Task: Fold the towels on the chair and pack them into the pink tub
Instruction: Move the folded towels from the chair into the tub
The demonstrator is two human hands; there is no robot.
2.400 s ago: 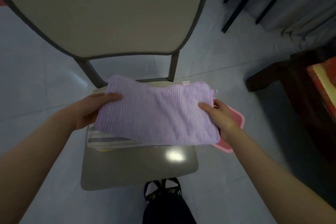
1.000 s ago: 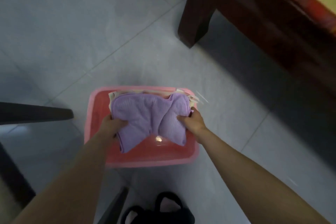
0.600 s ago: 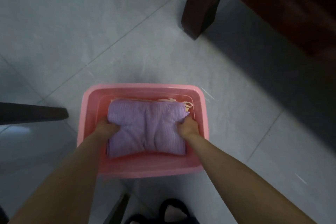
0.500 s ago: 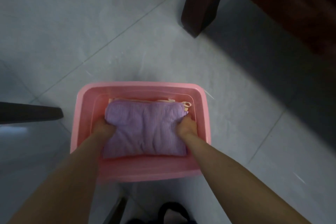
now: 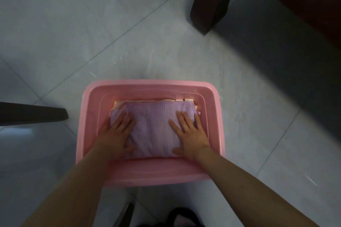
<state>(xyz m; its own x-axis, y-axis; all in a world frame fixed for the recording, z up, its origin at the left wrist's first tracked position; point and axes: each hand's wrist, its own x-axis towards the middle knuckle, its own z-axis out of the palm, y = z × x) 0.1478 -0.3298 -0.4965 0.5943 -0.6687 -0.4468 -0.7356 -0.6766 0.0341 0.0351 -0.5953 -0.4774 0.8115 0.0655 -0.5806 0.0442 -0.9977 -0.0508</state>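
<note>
Head camera view, looking straight down: your left hand (image 5: pixel 118 134) and right hand (image 5: pixel 191 132) both lie flat, palms down, on the purple towel (image 5: pixel 155 125). The fingers are straight and a bit spread, not curled round anything, so you're pressing on it rather than gripping it. The left hand covers the towel's left end and the right hand its right end. Both thumbs point in toward the near edge.

The purple towel is folded into a rectangle and sits inside the pink tub (image 5: pixel 151 86), filling most of the bottom. It's on top of other folded stuff: pale cream towels (image 5: pixel 140 101) peek out along the far edge, with a couple of small white tags (image 5: pixel 184 100) near the far right corner. How many are under there, I can't tell.

The tub stands on a pale tiled floor (image 5: pixel 73 33). A dark wooden furniture leg (image 5: pixel 208 2) is up at the top right, well apart from the tub. A dark chair leg (image 5: pixel 33 114) pokes in from the left, near the tub's left wall. A dark shoe (image 5: pixel 184 217) shows at the bottom edge.
</note>
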